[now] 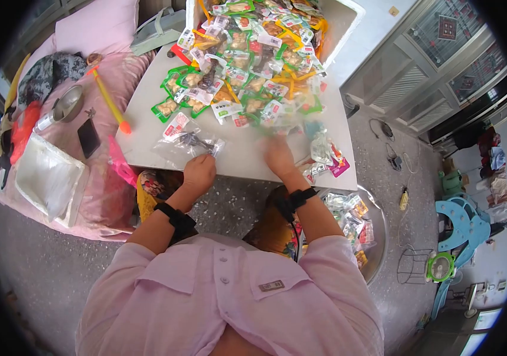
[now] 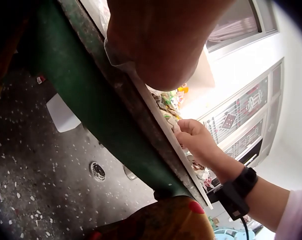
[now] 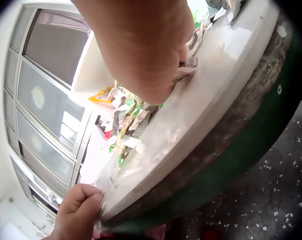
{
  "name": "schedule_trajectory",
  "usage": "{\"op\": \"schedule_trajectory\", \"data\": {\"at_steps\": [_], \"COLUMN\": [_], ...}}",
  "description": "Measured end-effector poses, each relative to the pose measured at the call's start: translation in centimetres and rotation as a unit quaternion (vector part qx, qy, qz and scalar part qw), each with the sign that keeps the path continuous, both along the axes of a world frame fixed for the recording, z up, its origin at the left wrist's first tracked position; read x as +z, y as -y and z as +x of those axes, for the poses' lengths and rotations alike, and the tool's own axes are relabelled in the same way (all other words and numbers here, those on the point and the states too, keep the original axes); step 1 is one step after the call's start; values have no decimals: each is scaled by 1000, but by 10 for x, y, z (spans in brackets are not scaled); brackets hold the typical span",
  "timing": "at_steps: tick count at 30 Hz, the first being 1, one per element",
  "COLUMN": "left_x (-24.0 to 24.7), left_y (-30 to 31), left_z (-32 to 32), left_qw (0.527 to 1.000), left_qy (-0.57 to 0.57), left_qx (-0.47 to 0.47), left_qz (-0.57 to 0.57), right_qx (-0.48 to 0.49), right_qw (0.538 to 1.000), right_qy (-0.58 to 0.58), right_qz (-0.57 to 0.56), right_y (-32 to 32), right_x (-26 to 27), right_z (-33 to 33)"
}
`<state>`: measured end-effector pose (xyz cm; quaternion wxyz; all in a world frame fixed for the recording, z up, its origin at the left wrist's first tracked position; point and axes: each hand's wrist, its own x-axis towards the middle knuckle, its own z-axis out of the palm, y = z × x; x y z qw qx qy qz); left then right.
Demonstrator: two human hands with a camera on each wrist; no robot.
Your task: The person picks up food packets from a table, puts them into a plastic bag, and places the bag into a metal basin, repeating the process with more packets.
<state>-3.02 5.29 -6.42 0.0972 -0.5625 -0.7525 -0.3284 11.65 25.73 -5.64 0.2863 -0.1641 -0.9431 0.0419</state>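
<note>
Clear bag (image 1: 169, 146) lies nr the front edge of the table (image 1: 147, 121), its rim pinched in the curled fingers of the L hand (image 1: 200, 172). R hand (image 1: 278, 157), blurred, is just beside the pkts (image 1: 253, 83), fingers bent; can't tell if it grips one. White foam box (image 1: 349, 37) at far end, also w/ pkts. Metal basin (image 1: 383, 234) lower R, pink bed (image 1: 111, 199) on L.

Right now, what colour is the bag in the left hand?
Bag: mostly clear plastic; best in head view.

Pkts (image 1: 241, 74) on tbl (image 1: 141, 139), bed (image 1: 108, 199) to L, basin (image 1: 380, 234) w/ more pkts (image 1: 354, 222) near R.
</note>
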Motion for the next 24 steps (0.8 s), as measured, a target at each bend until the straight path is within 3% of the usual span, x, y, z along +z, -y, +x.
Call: {"op": "schedule_trajectory", "data": {"at_steps": [3, 6, 12, 15, 19, 22, 24], "left_x": [-1, -1, 2, 5, 29, 52, 69], "left_y": [0, 0, 1, 2, 6, 9, 10], "left_z": [0, 1, 1, 1, 6, 17, 31], "left_qw": [1000, 1000, 999, 997, 989, 977, 921], "left_qy": [5, 16, 41, 63, 113, 209, 366], "left_qx": [9, 11, 13, 23, 41, -21, -123], "left_qz": [-18, -22, -25, -43, -88, -45, -56], "right_qx": [21, -18, 50, -9, 26, 38, 75], "right_qw": [1000, 993, 999, 962, 895, 825, 782], "right_qy": [0, 118, -4, -96, -106, -64, -46], "right_qz": [-13, 15, -2, -257, -433, -560, -617], "right_y": [14, 29, 30, 35, 27, 46, 50], "right_x": [11, 30, 85, 114, 109, 116, 106], "right_z": [3, 7, 20, 27, 28, 23, 21]}}
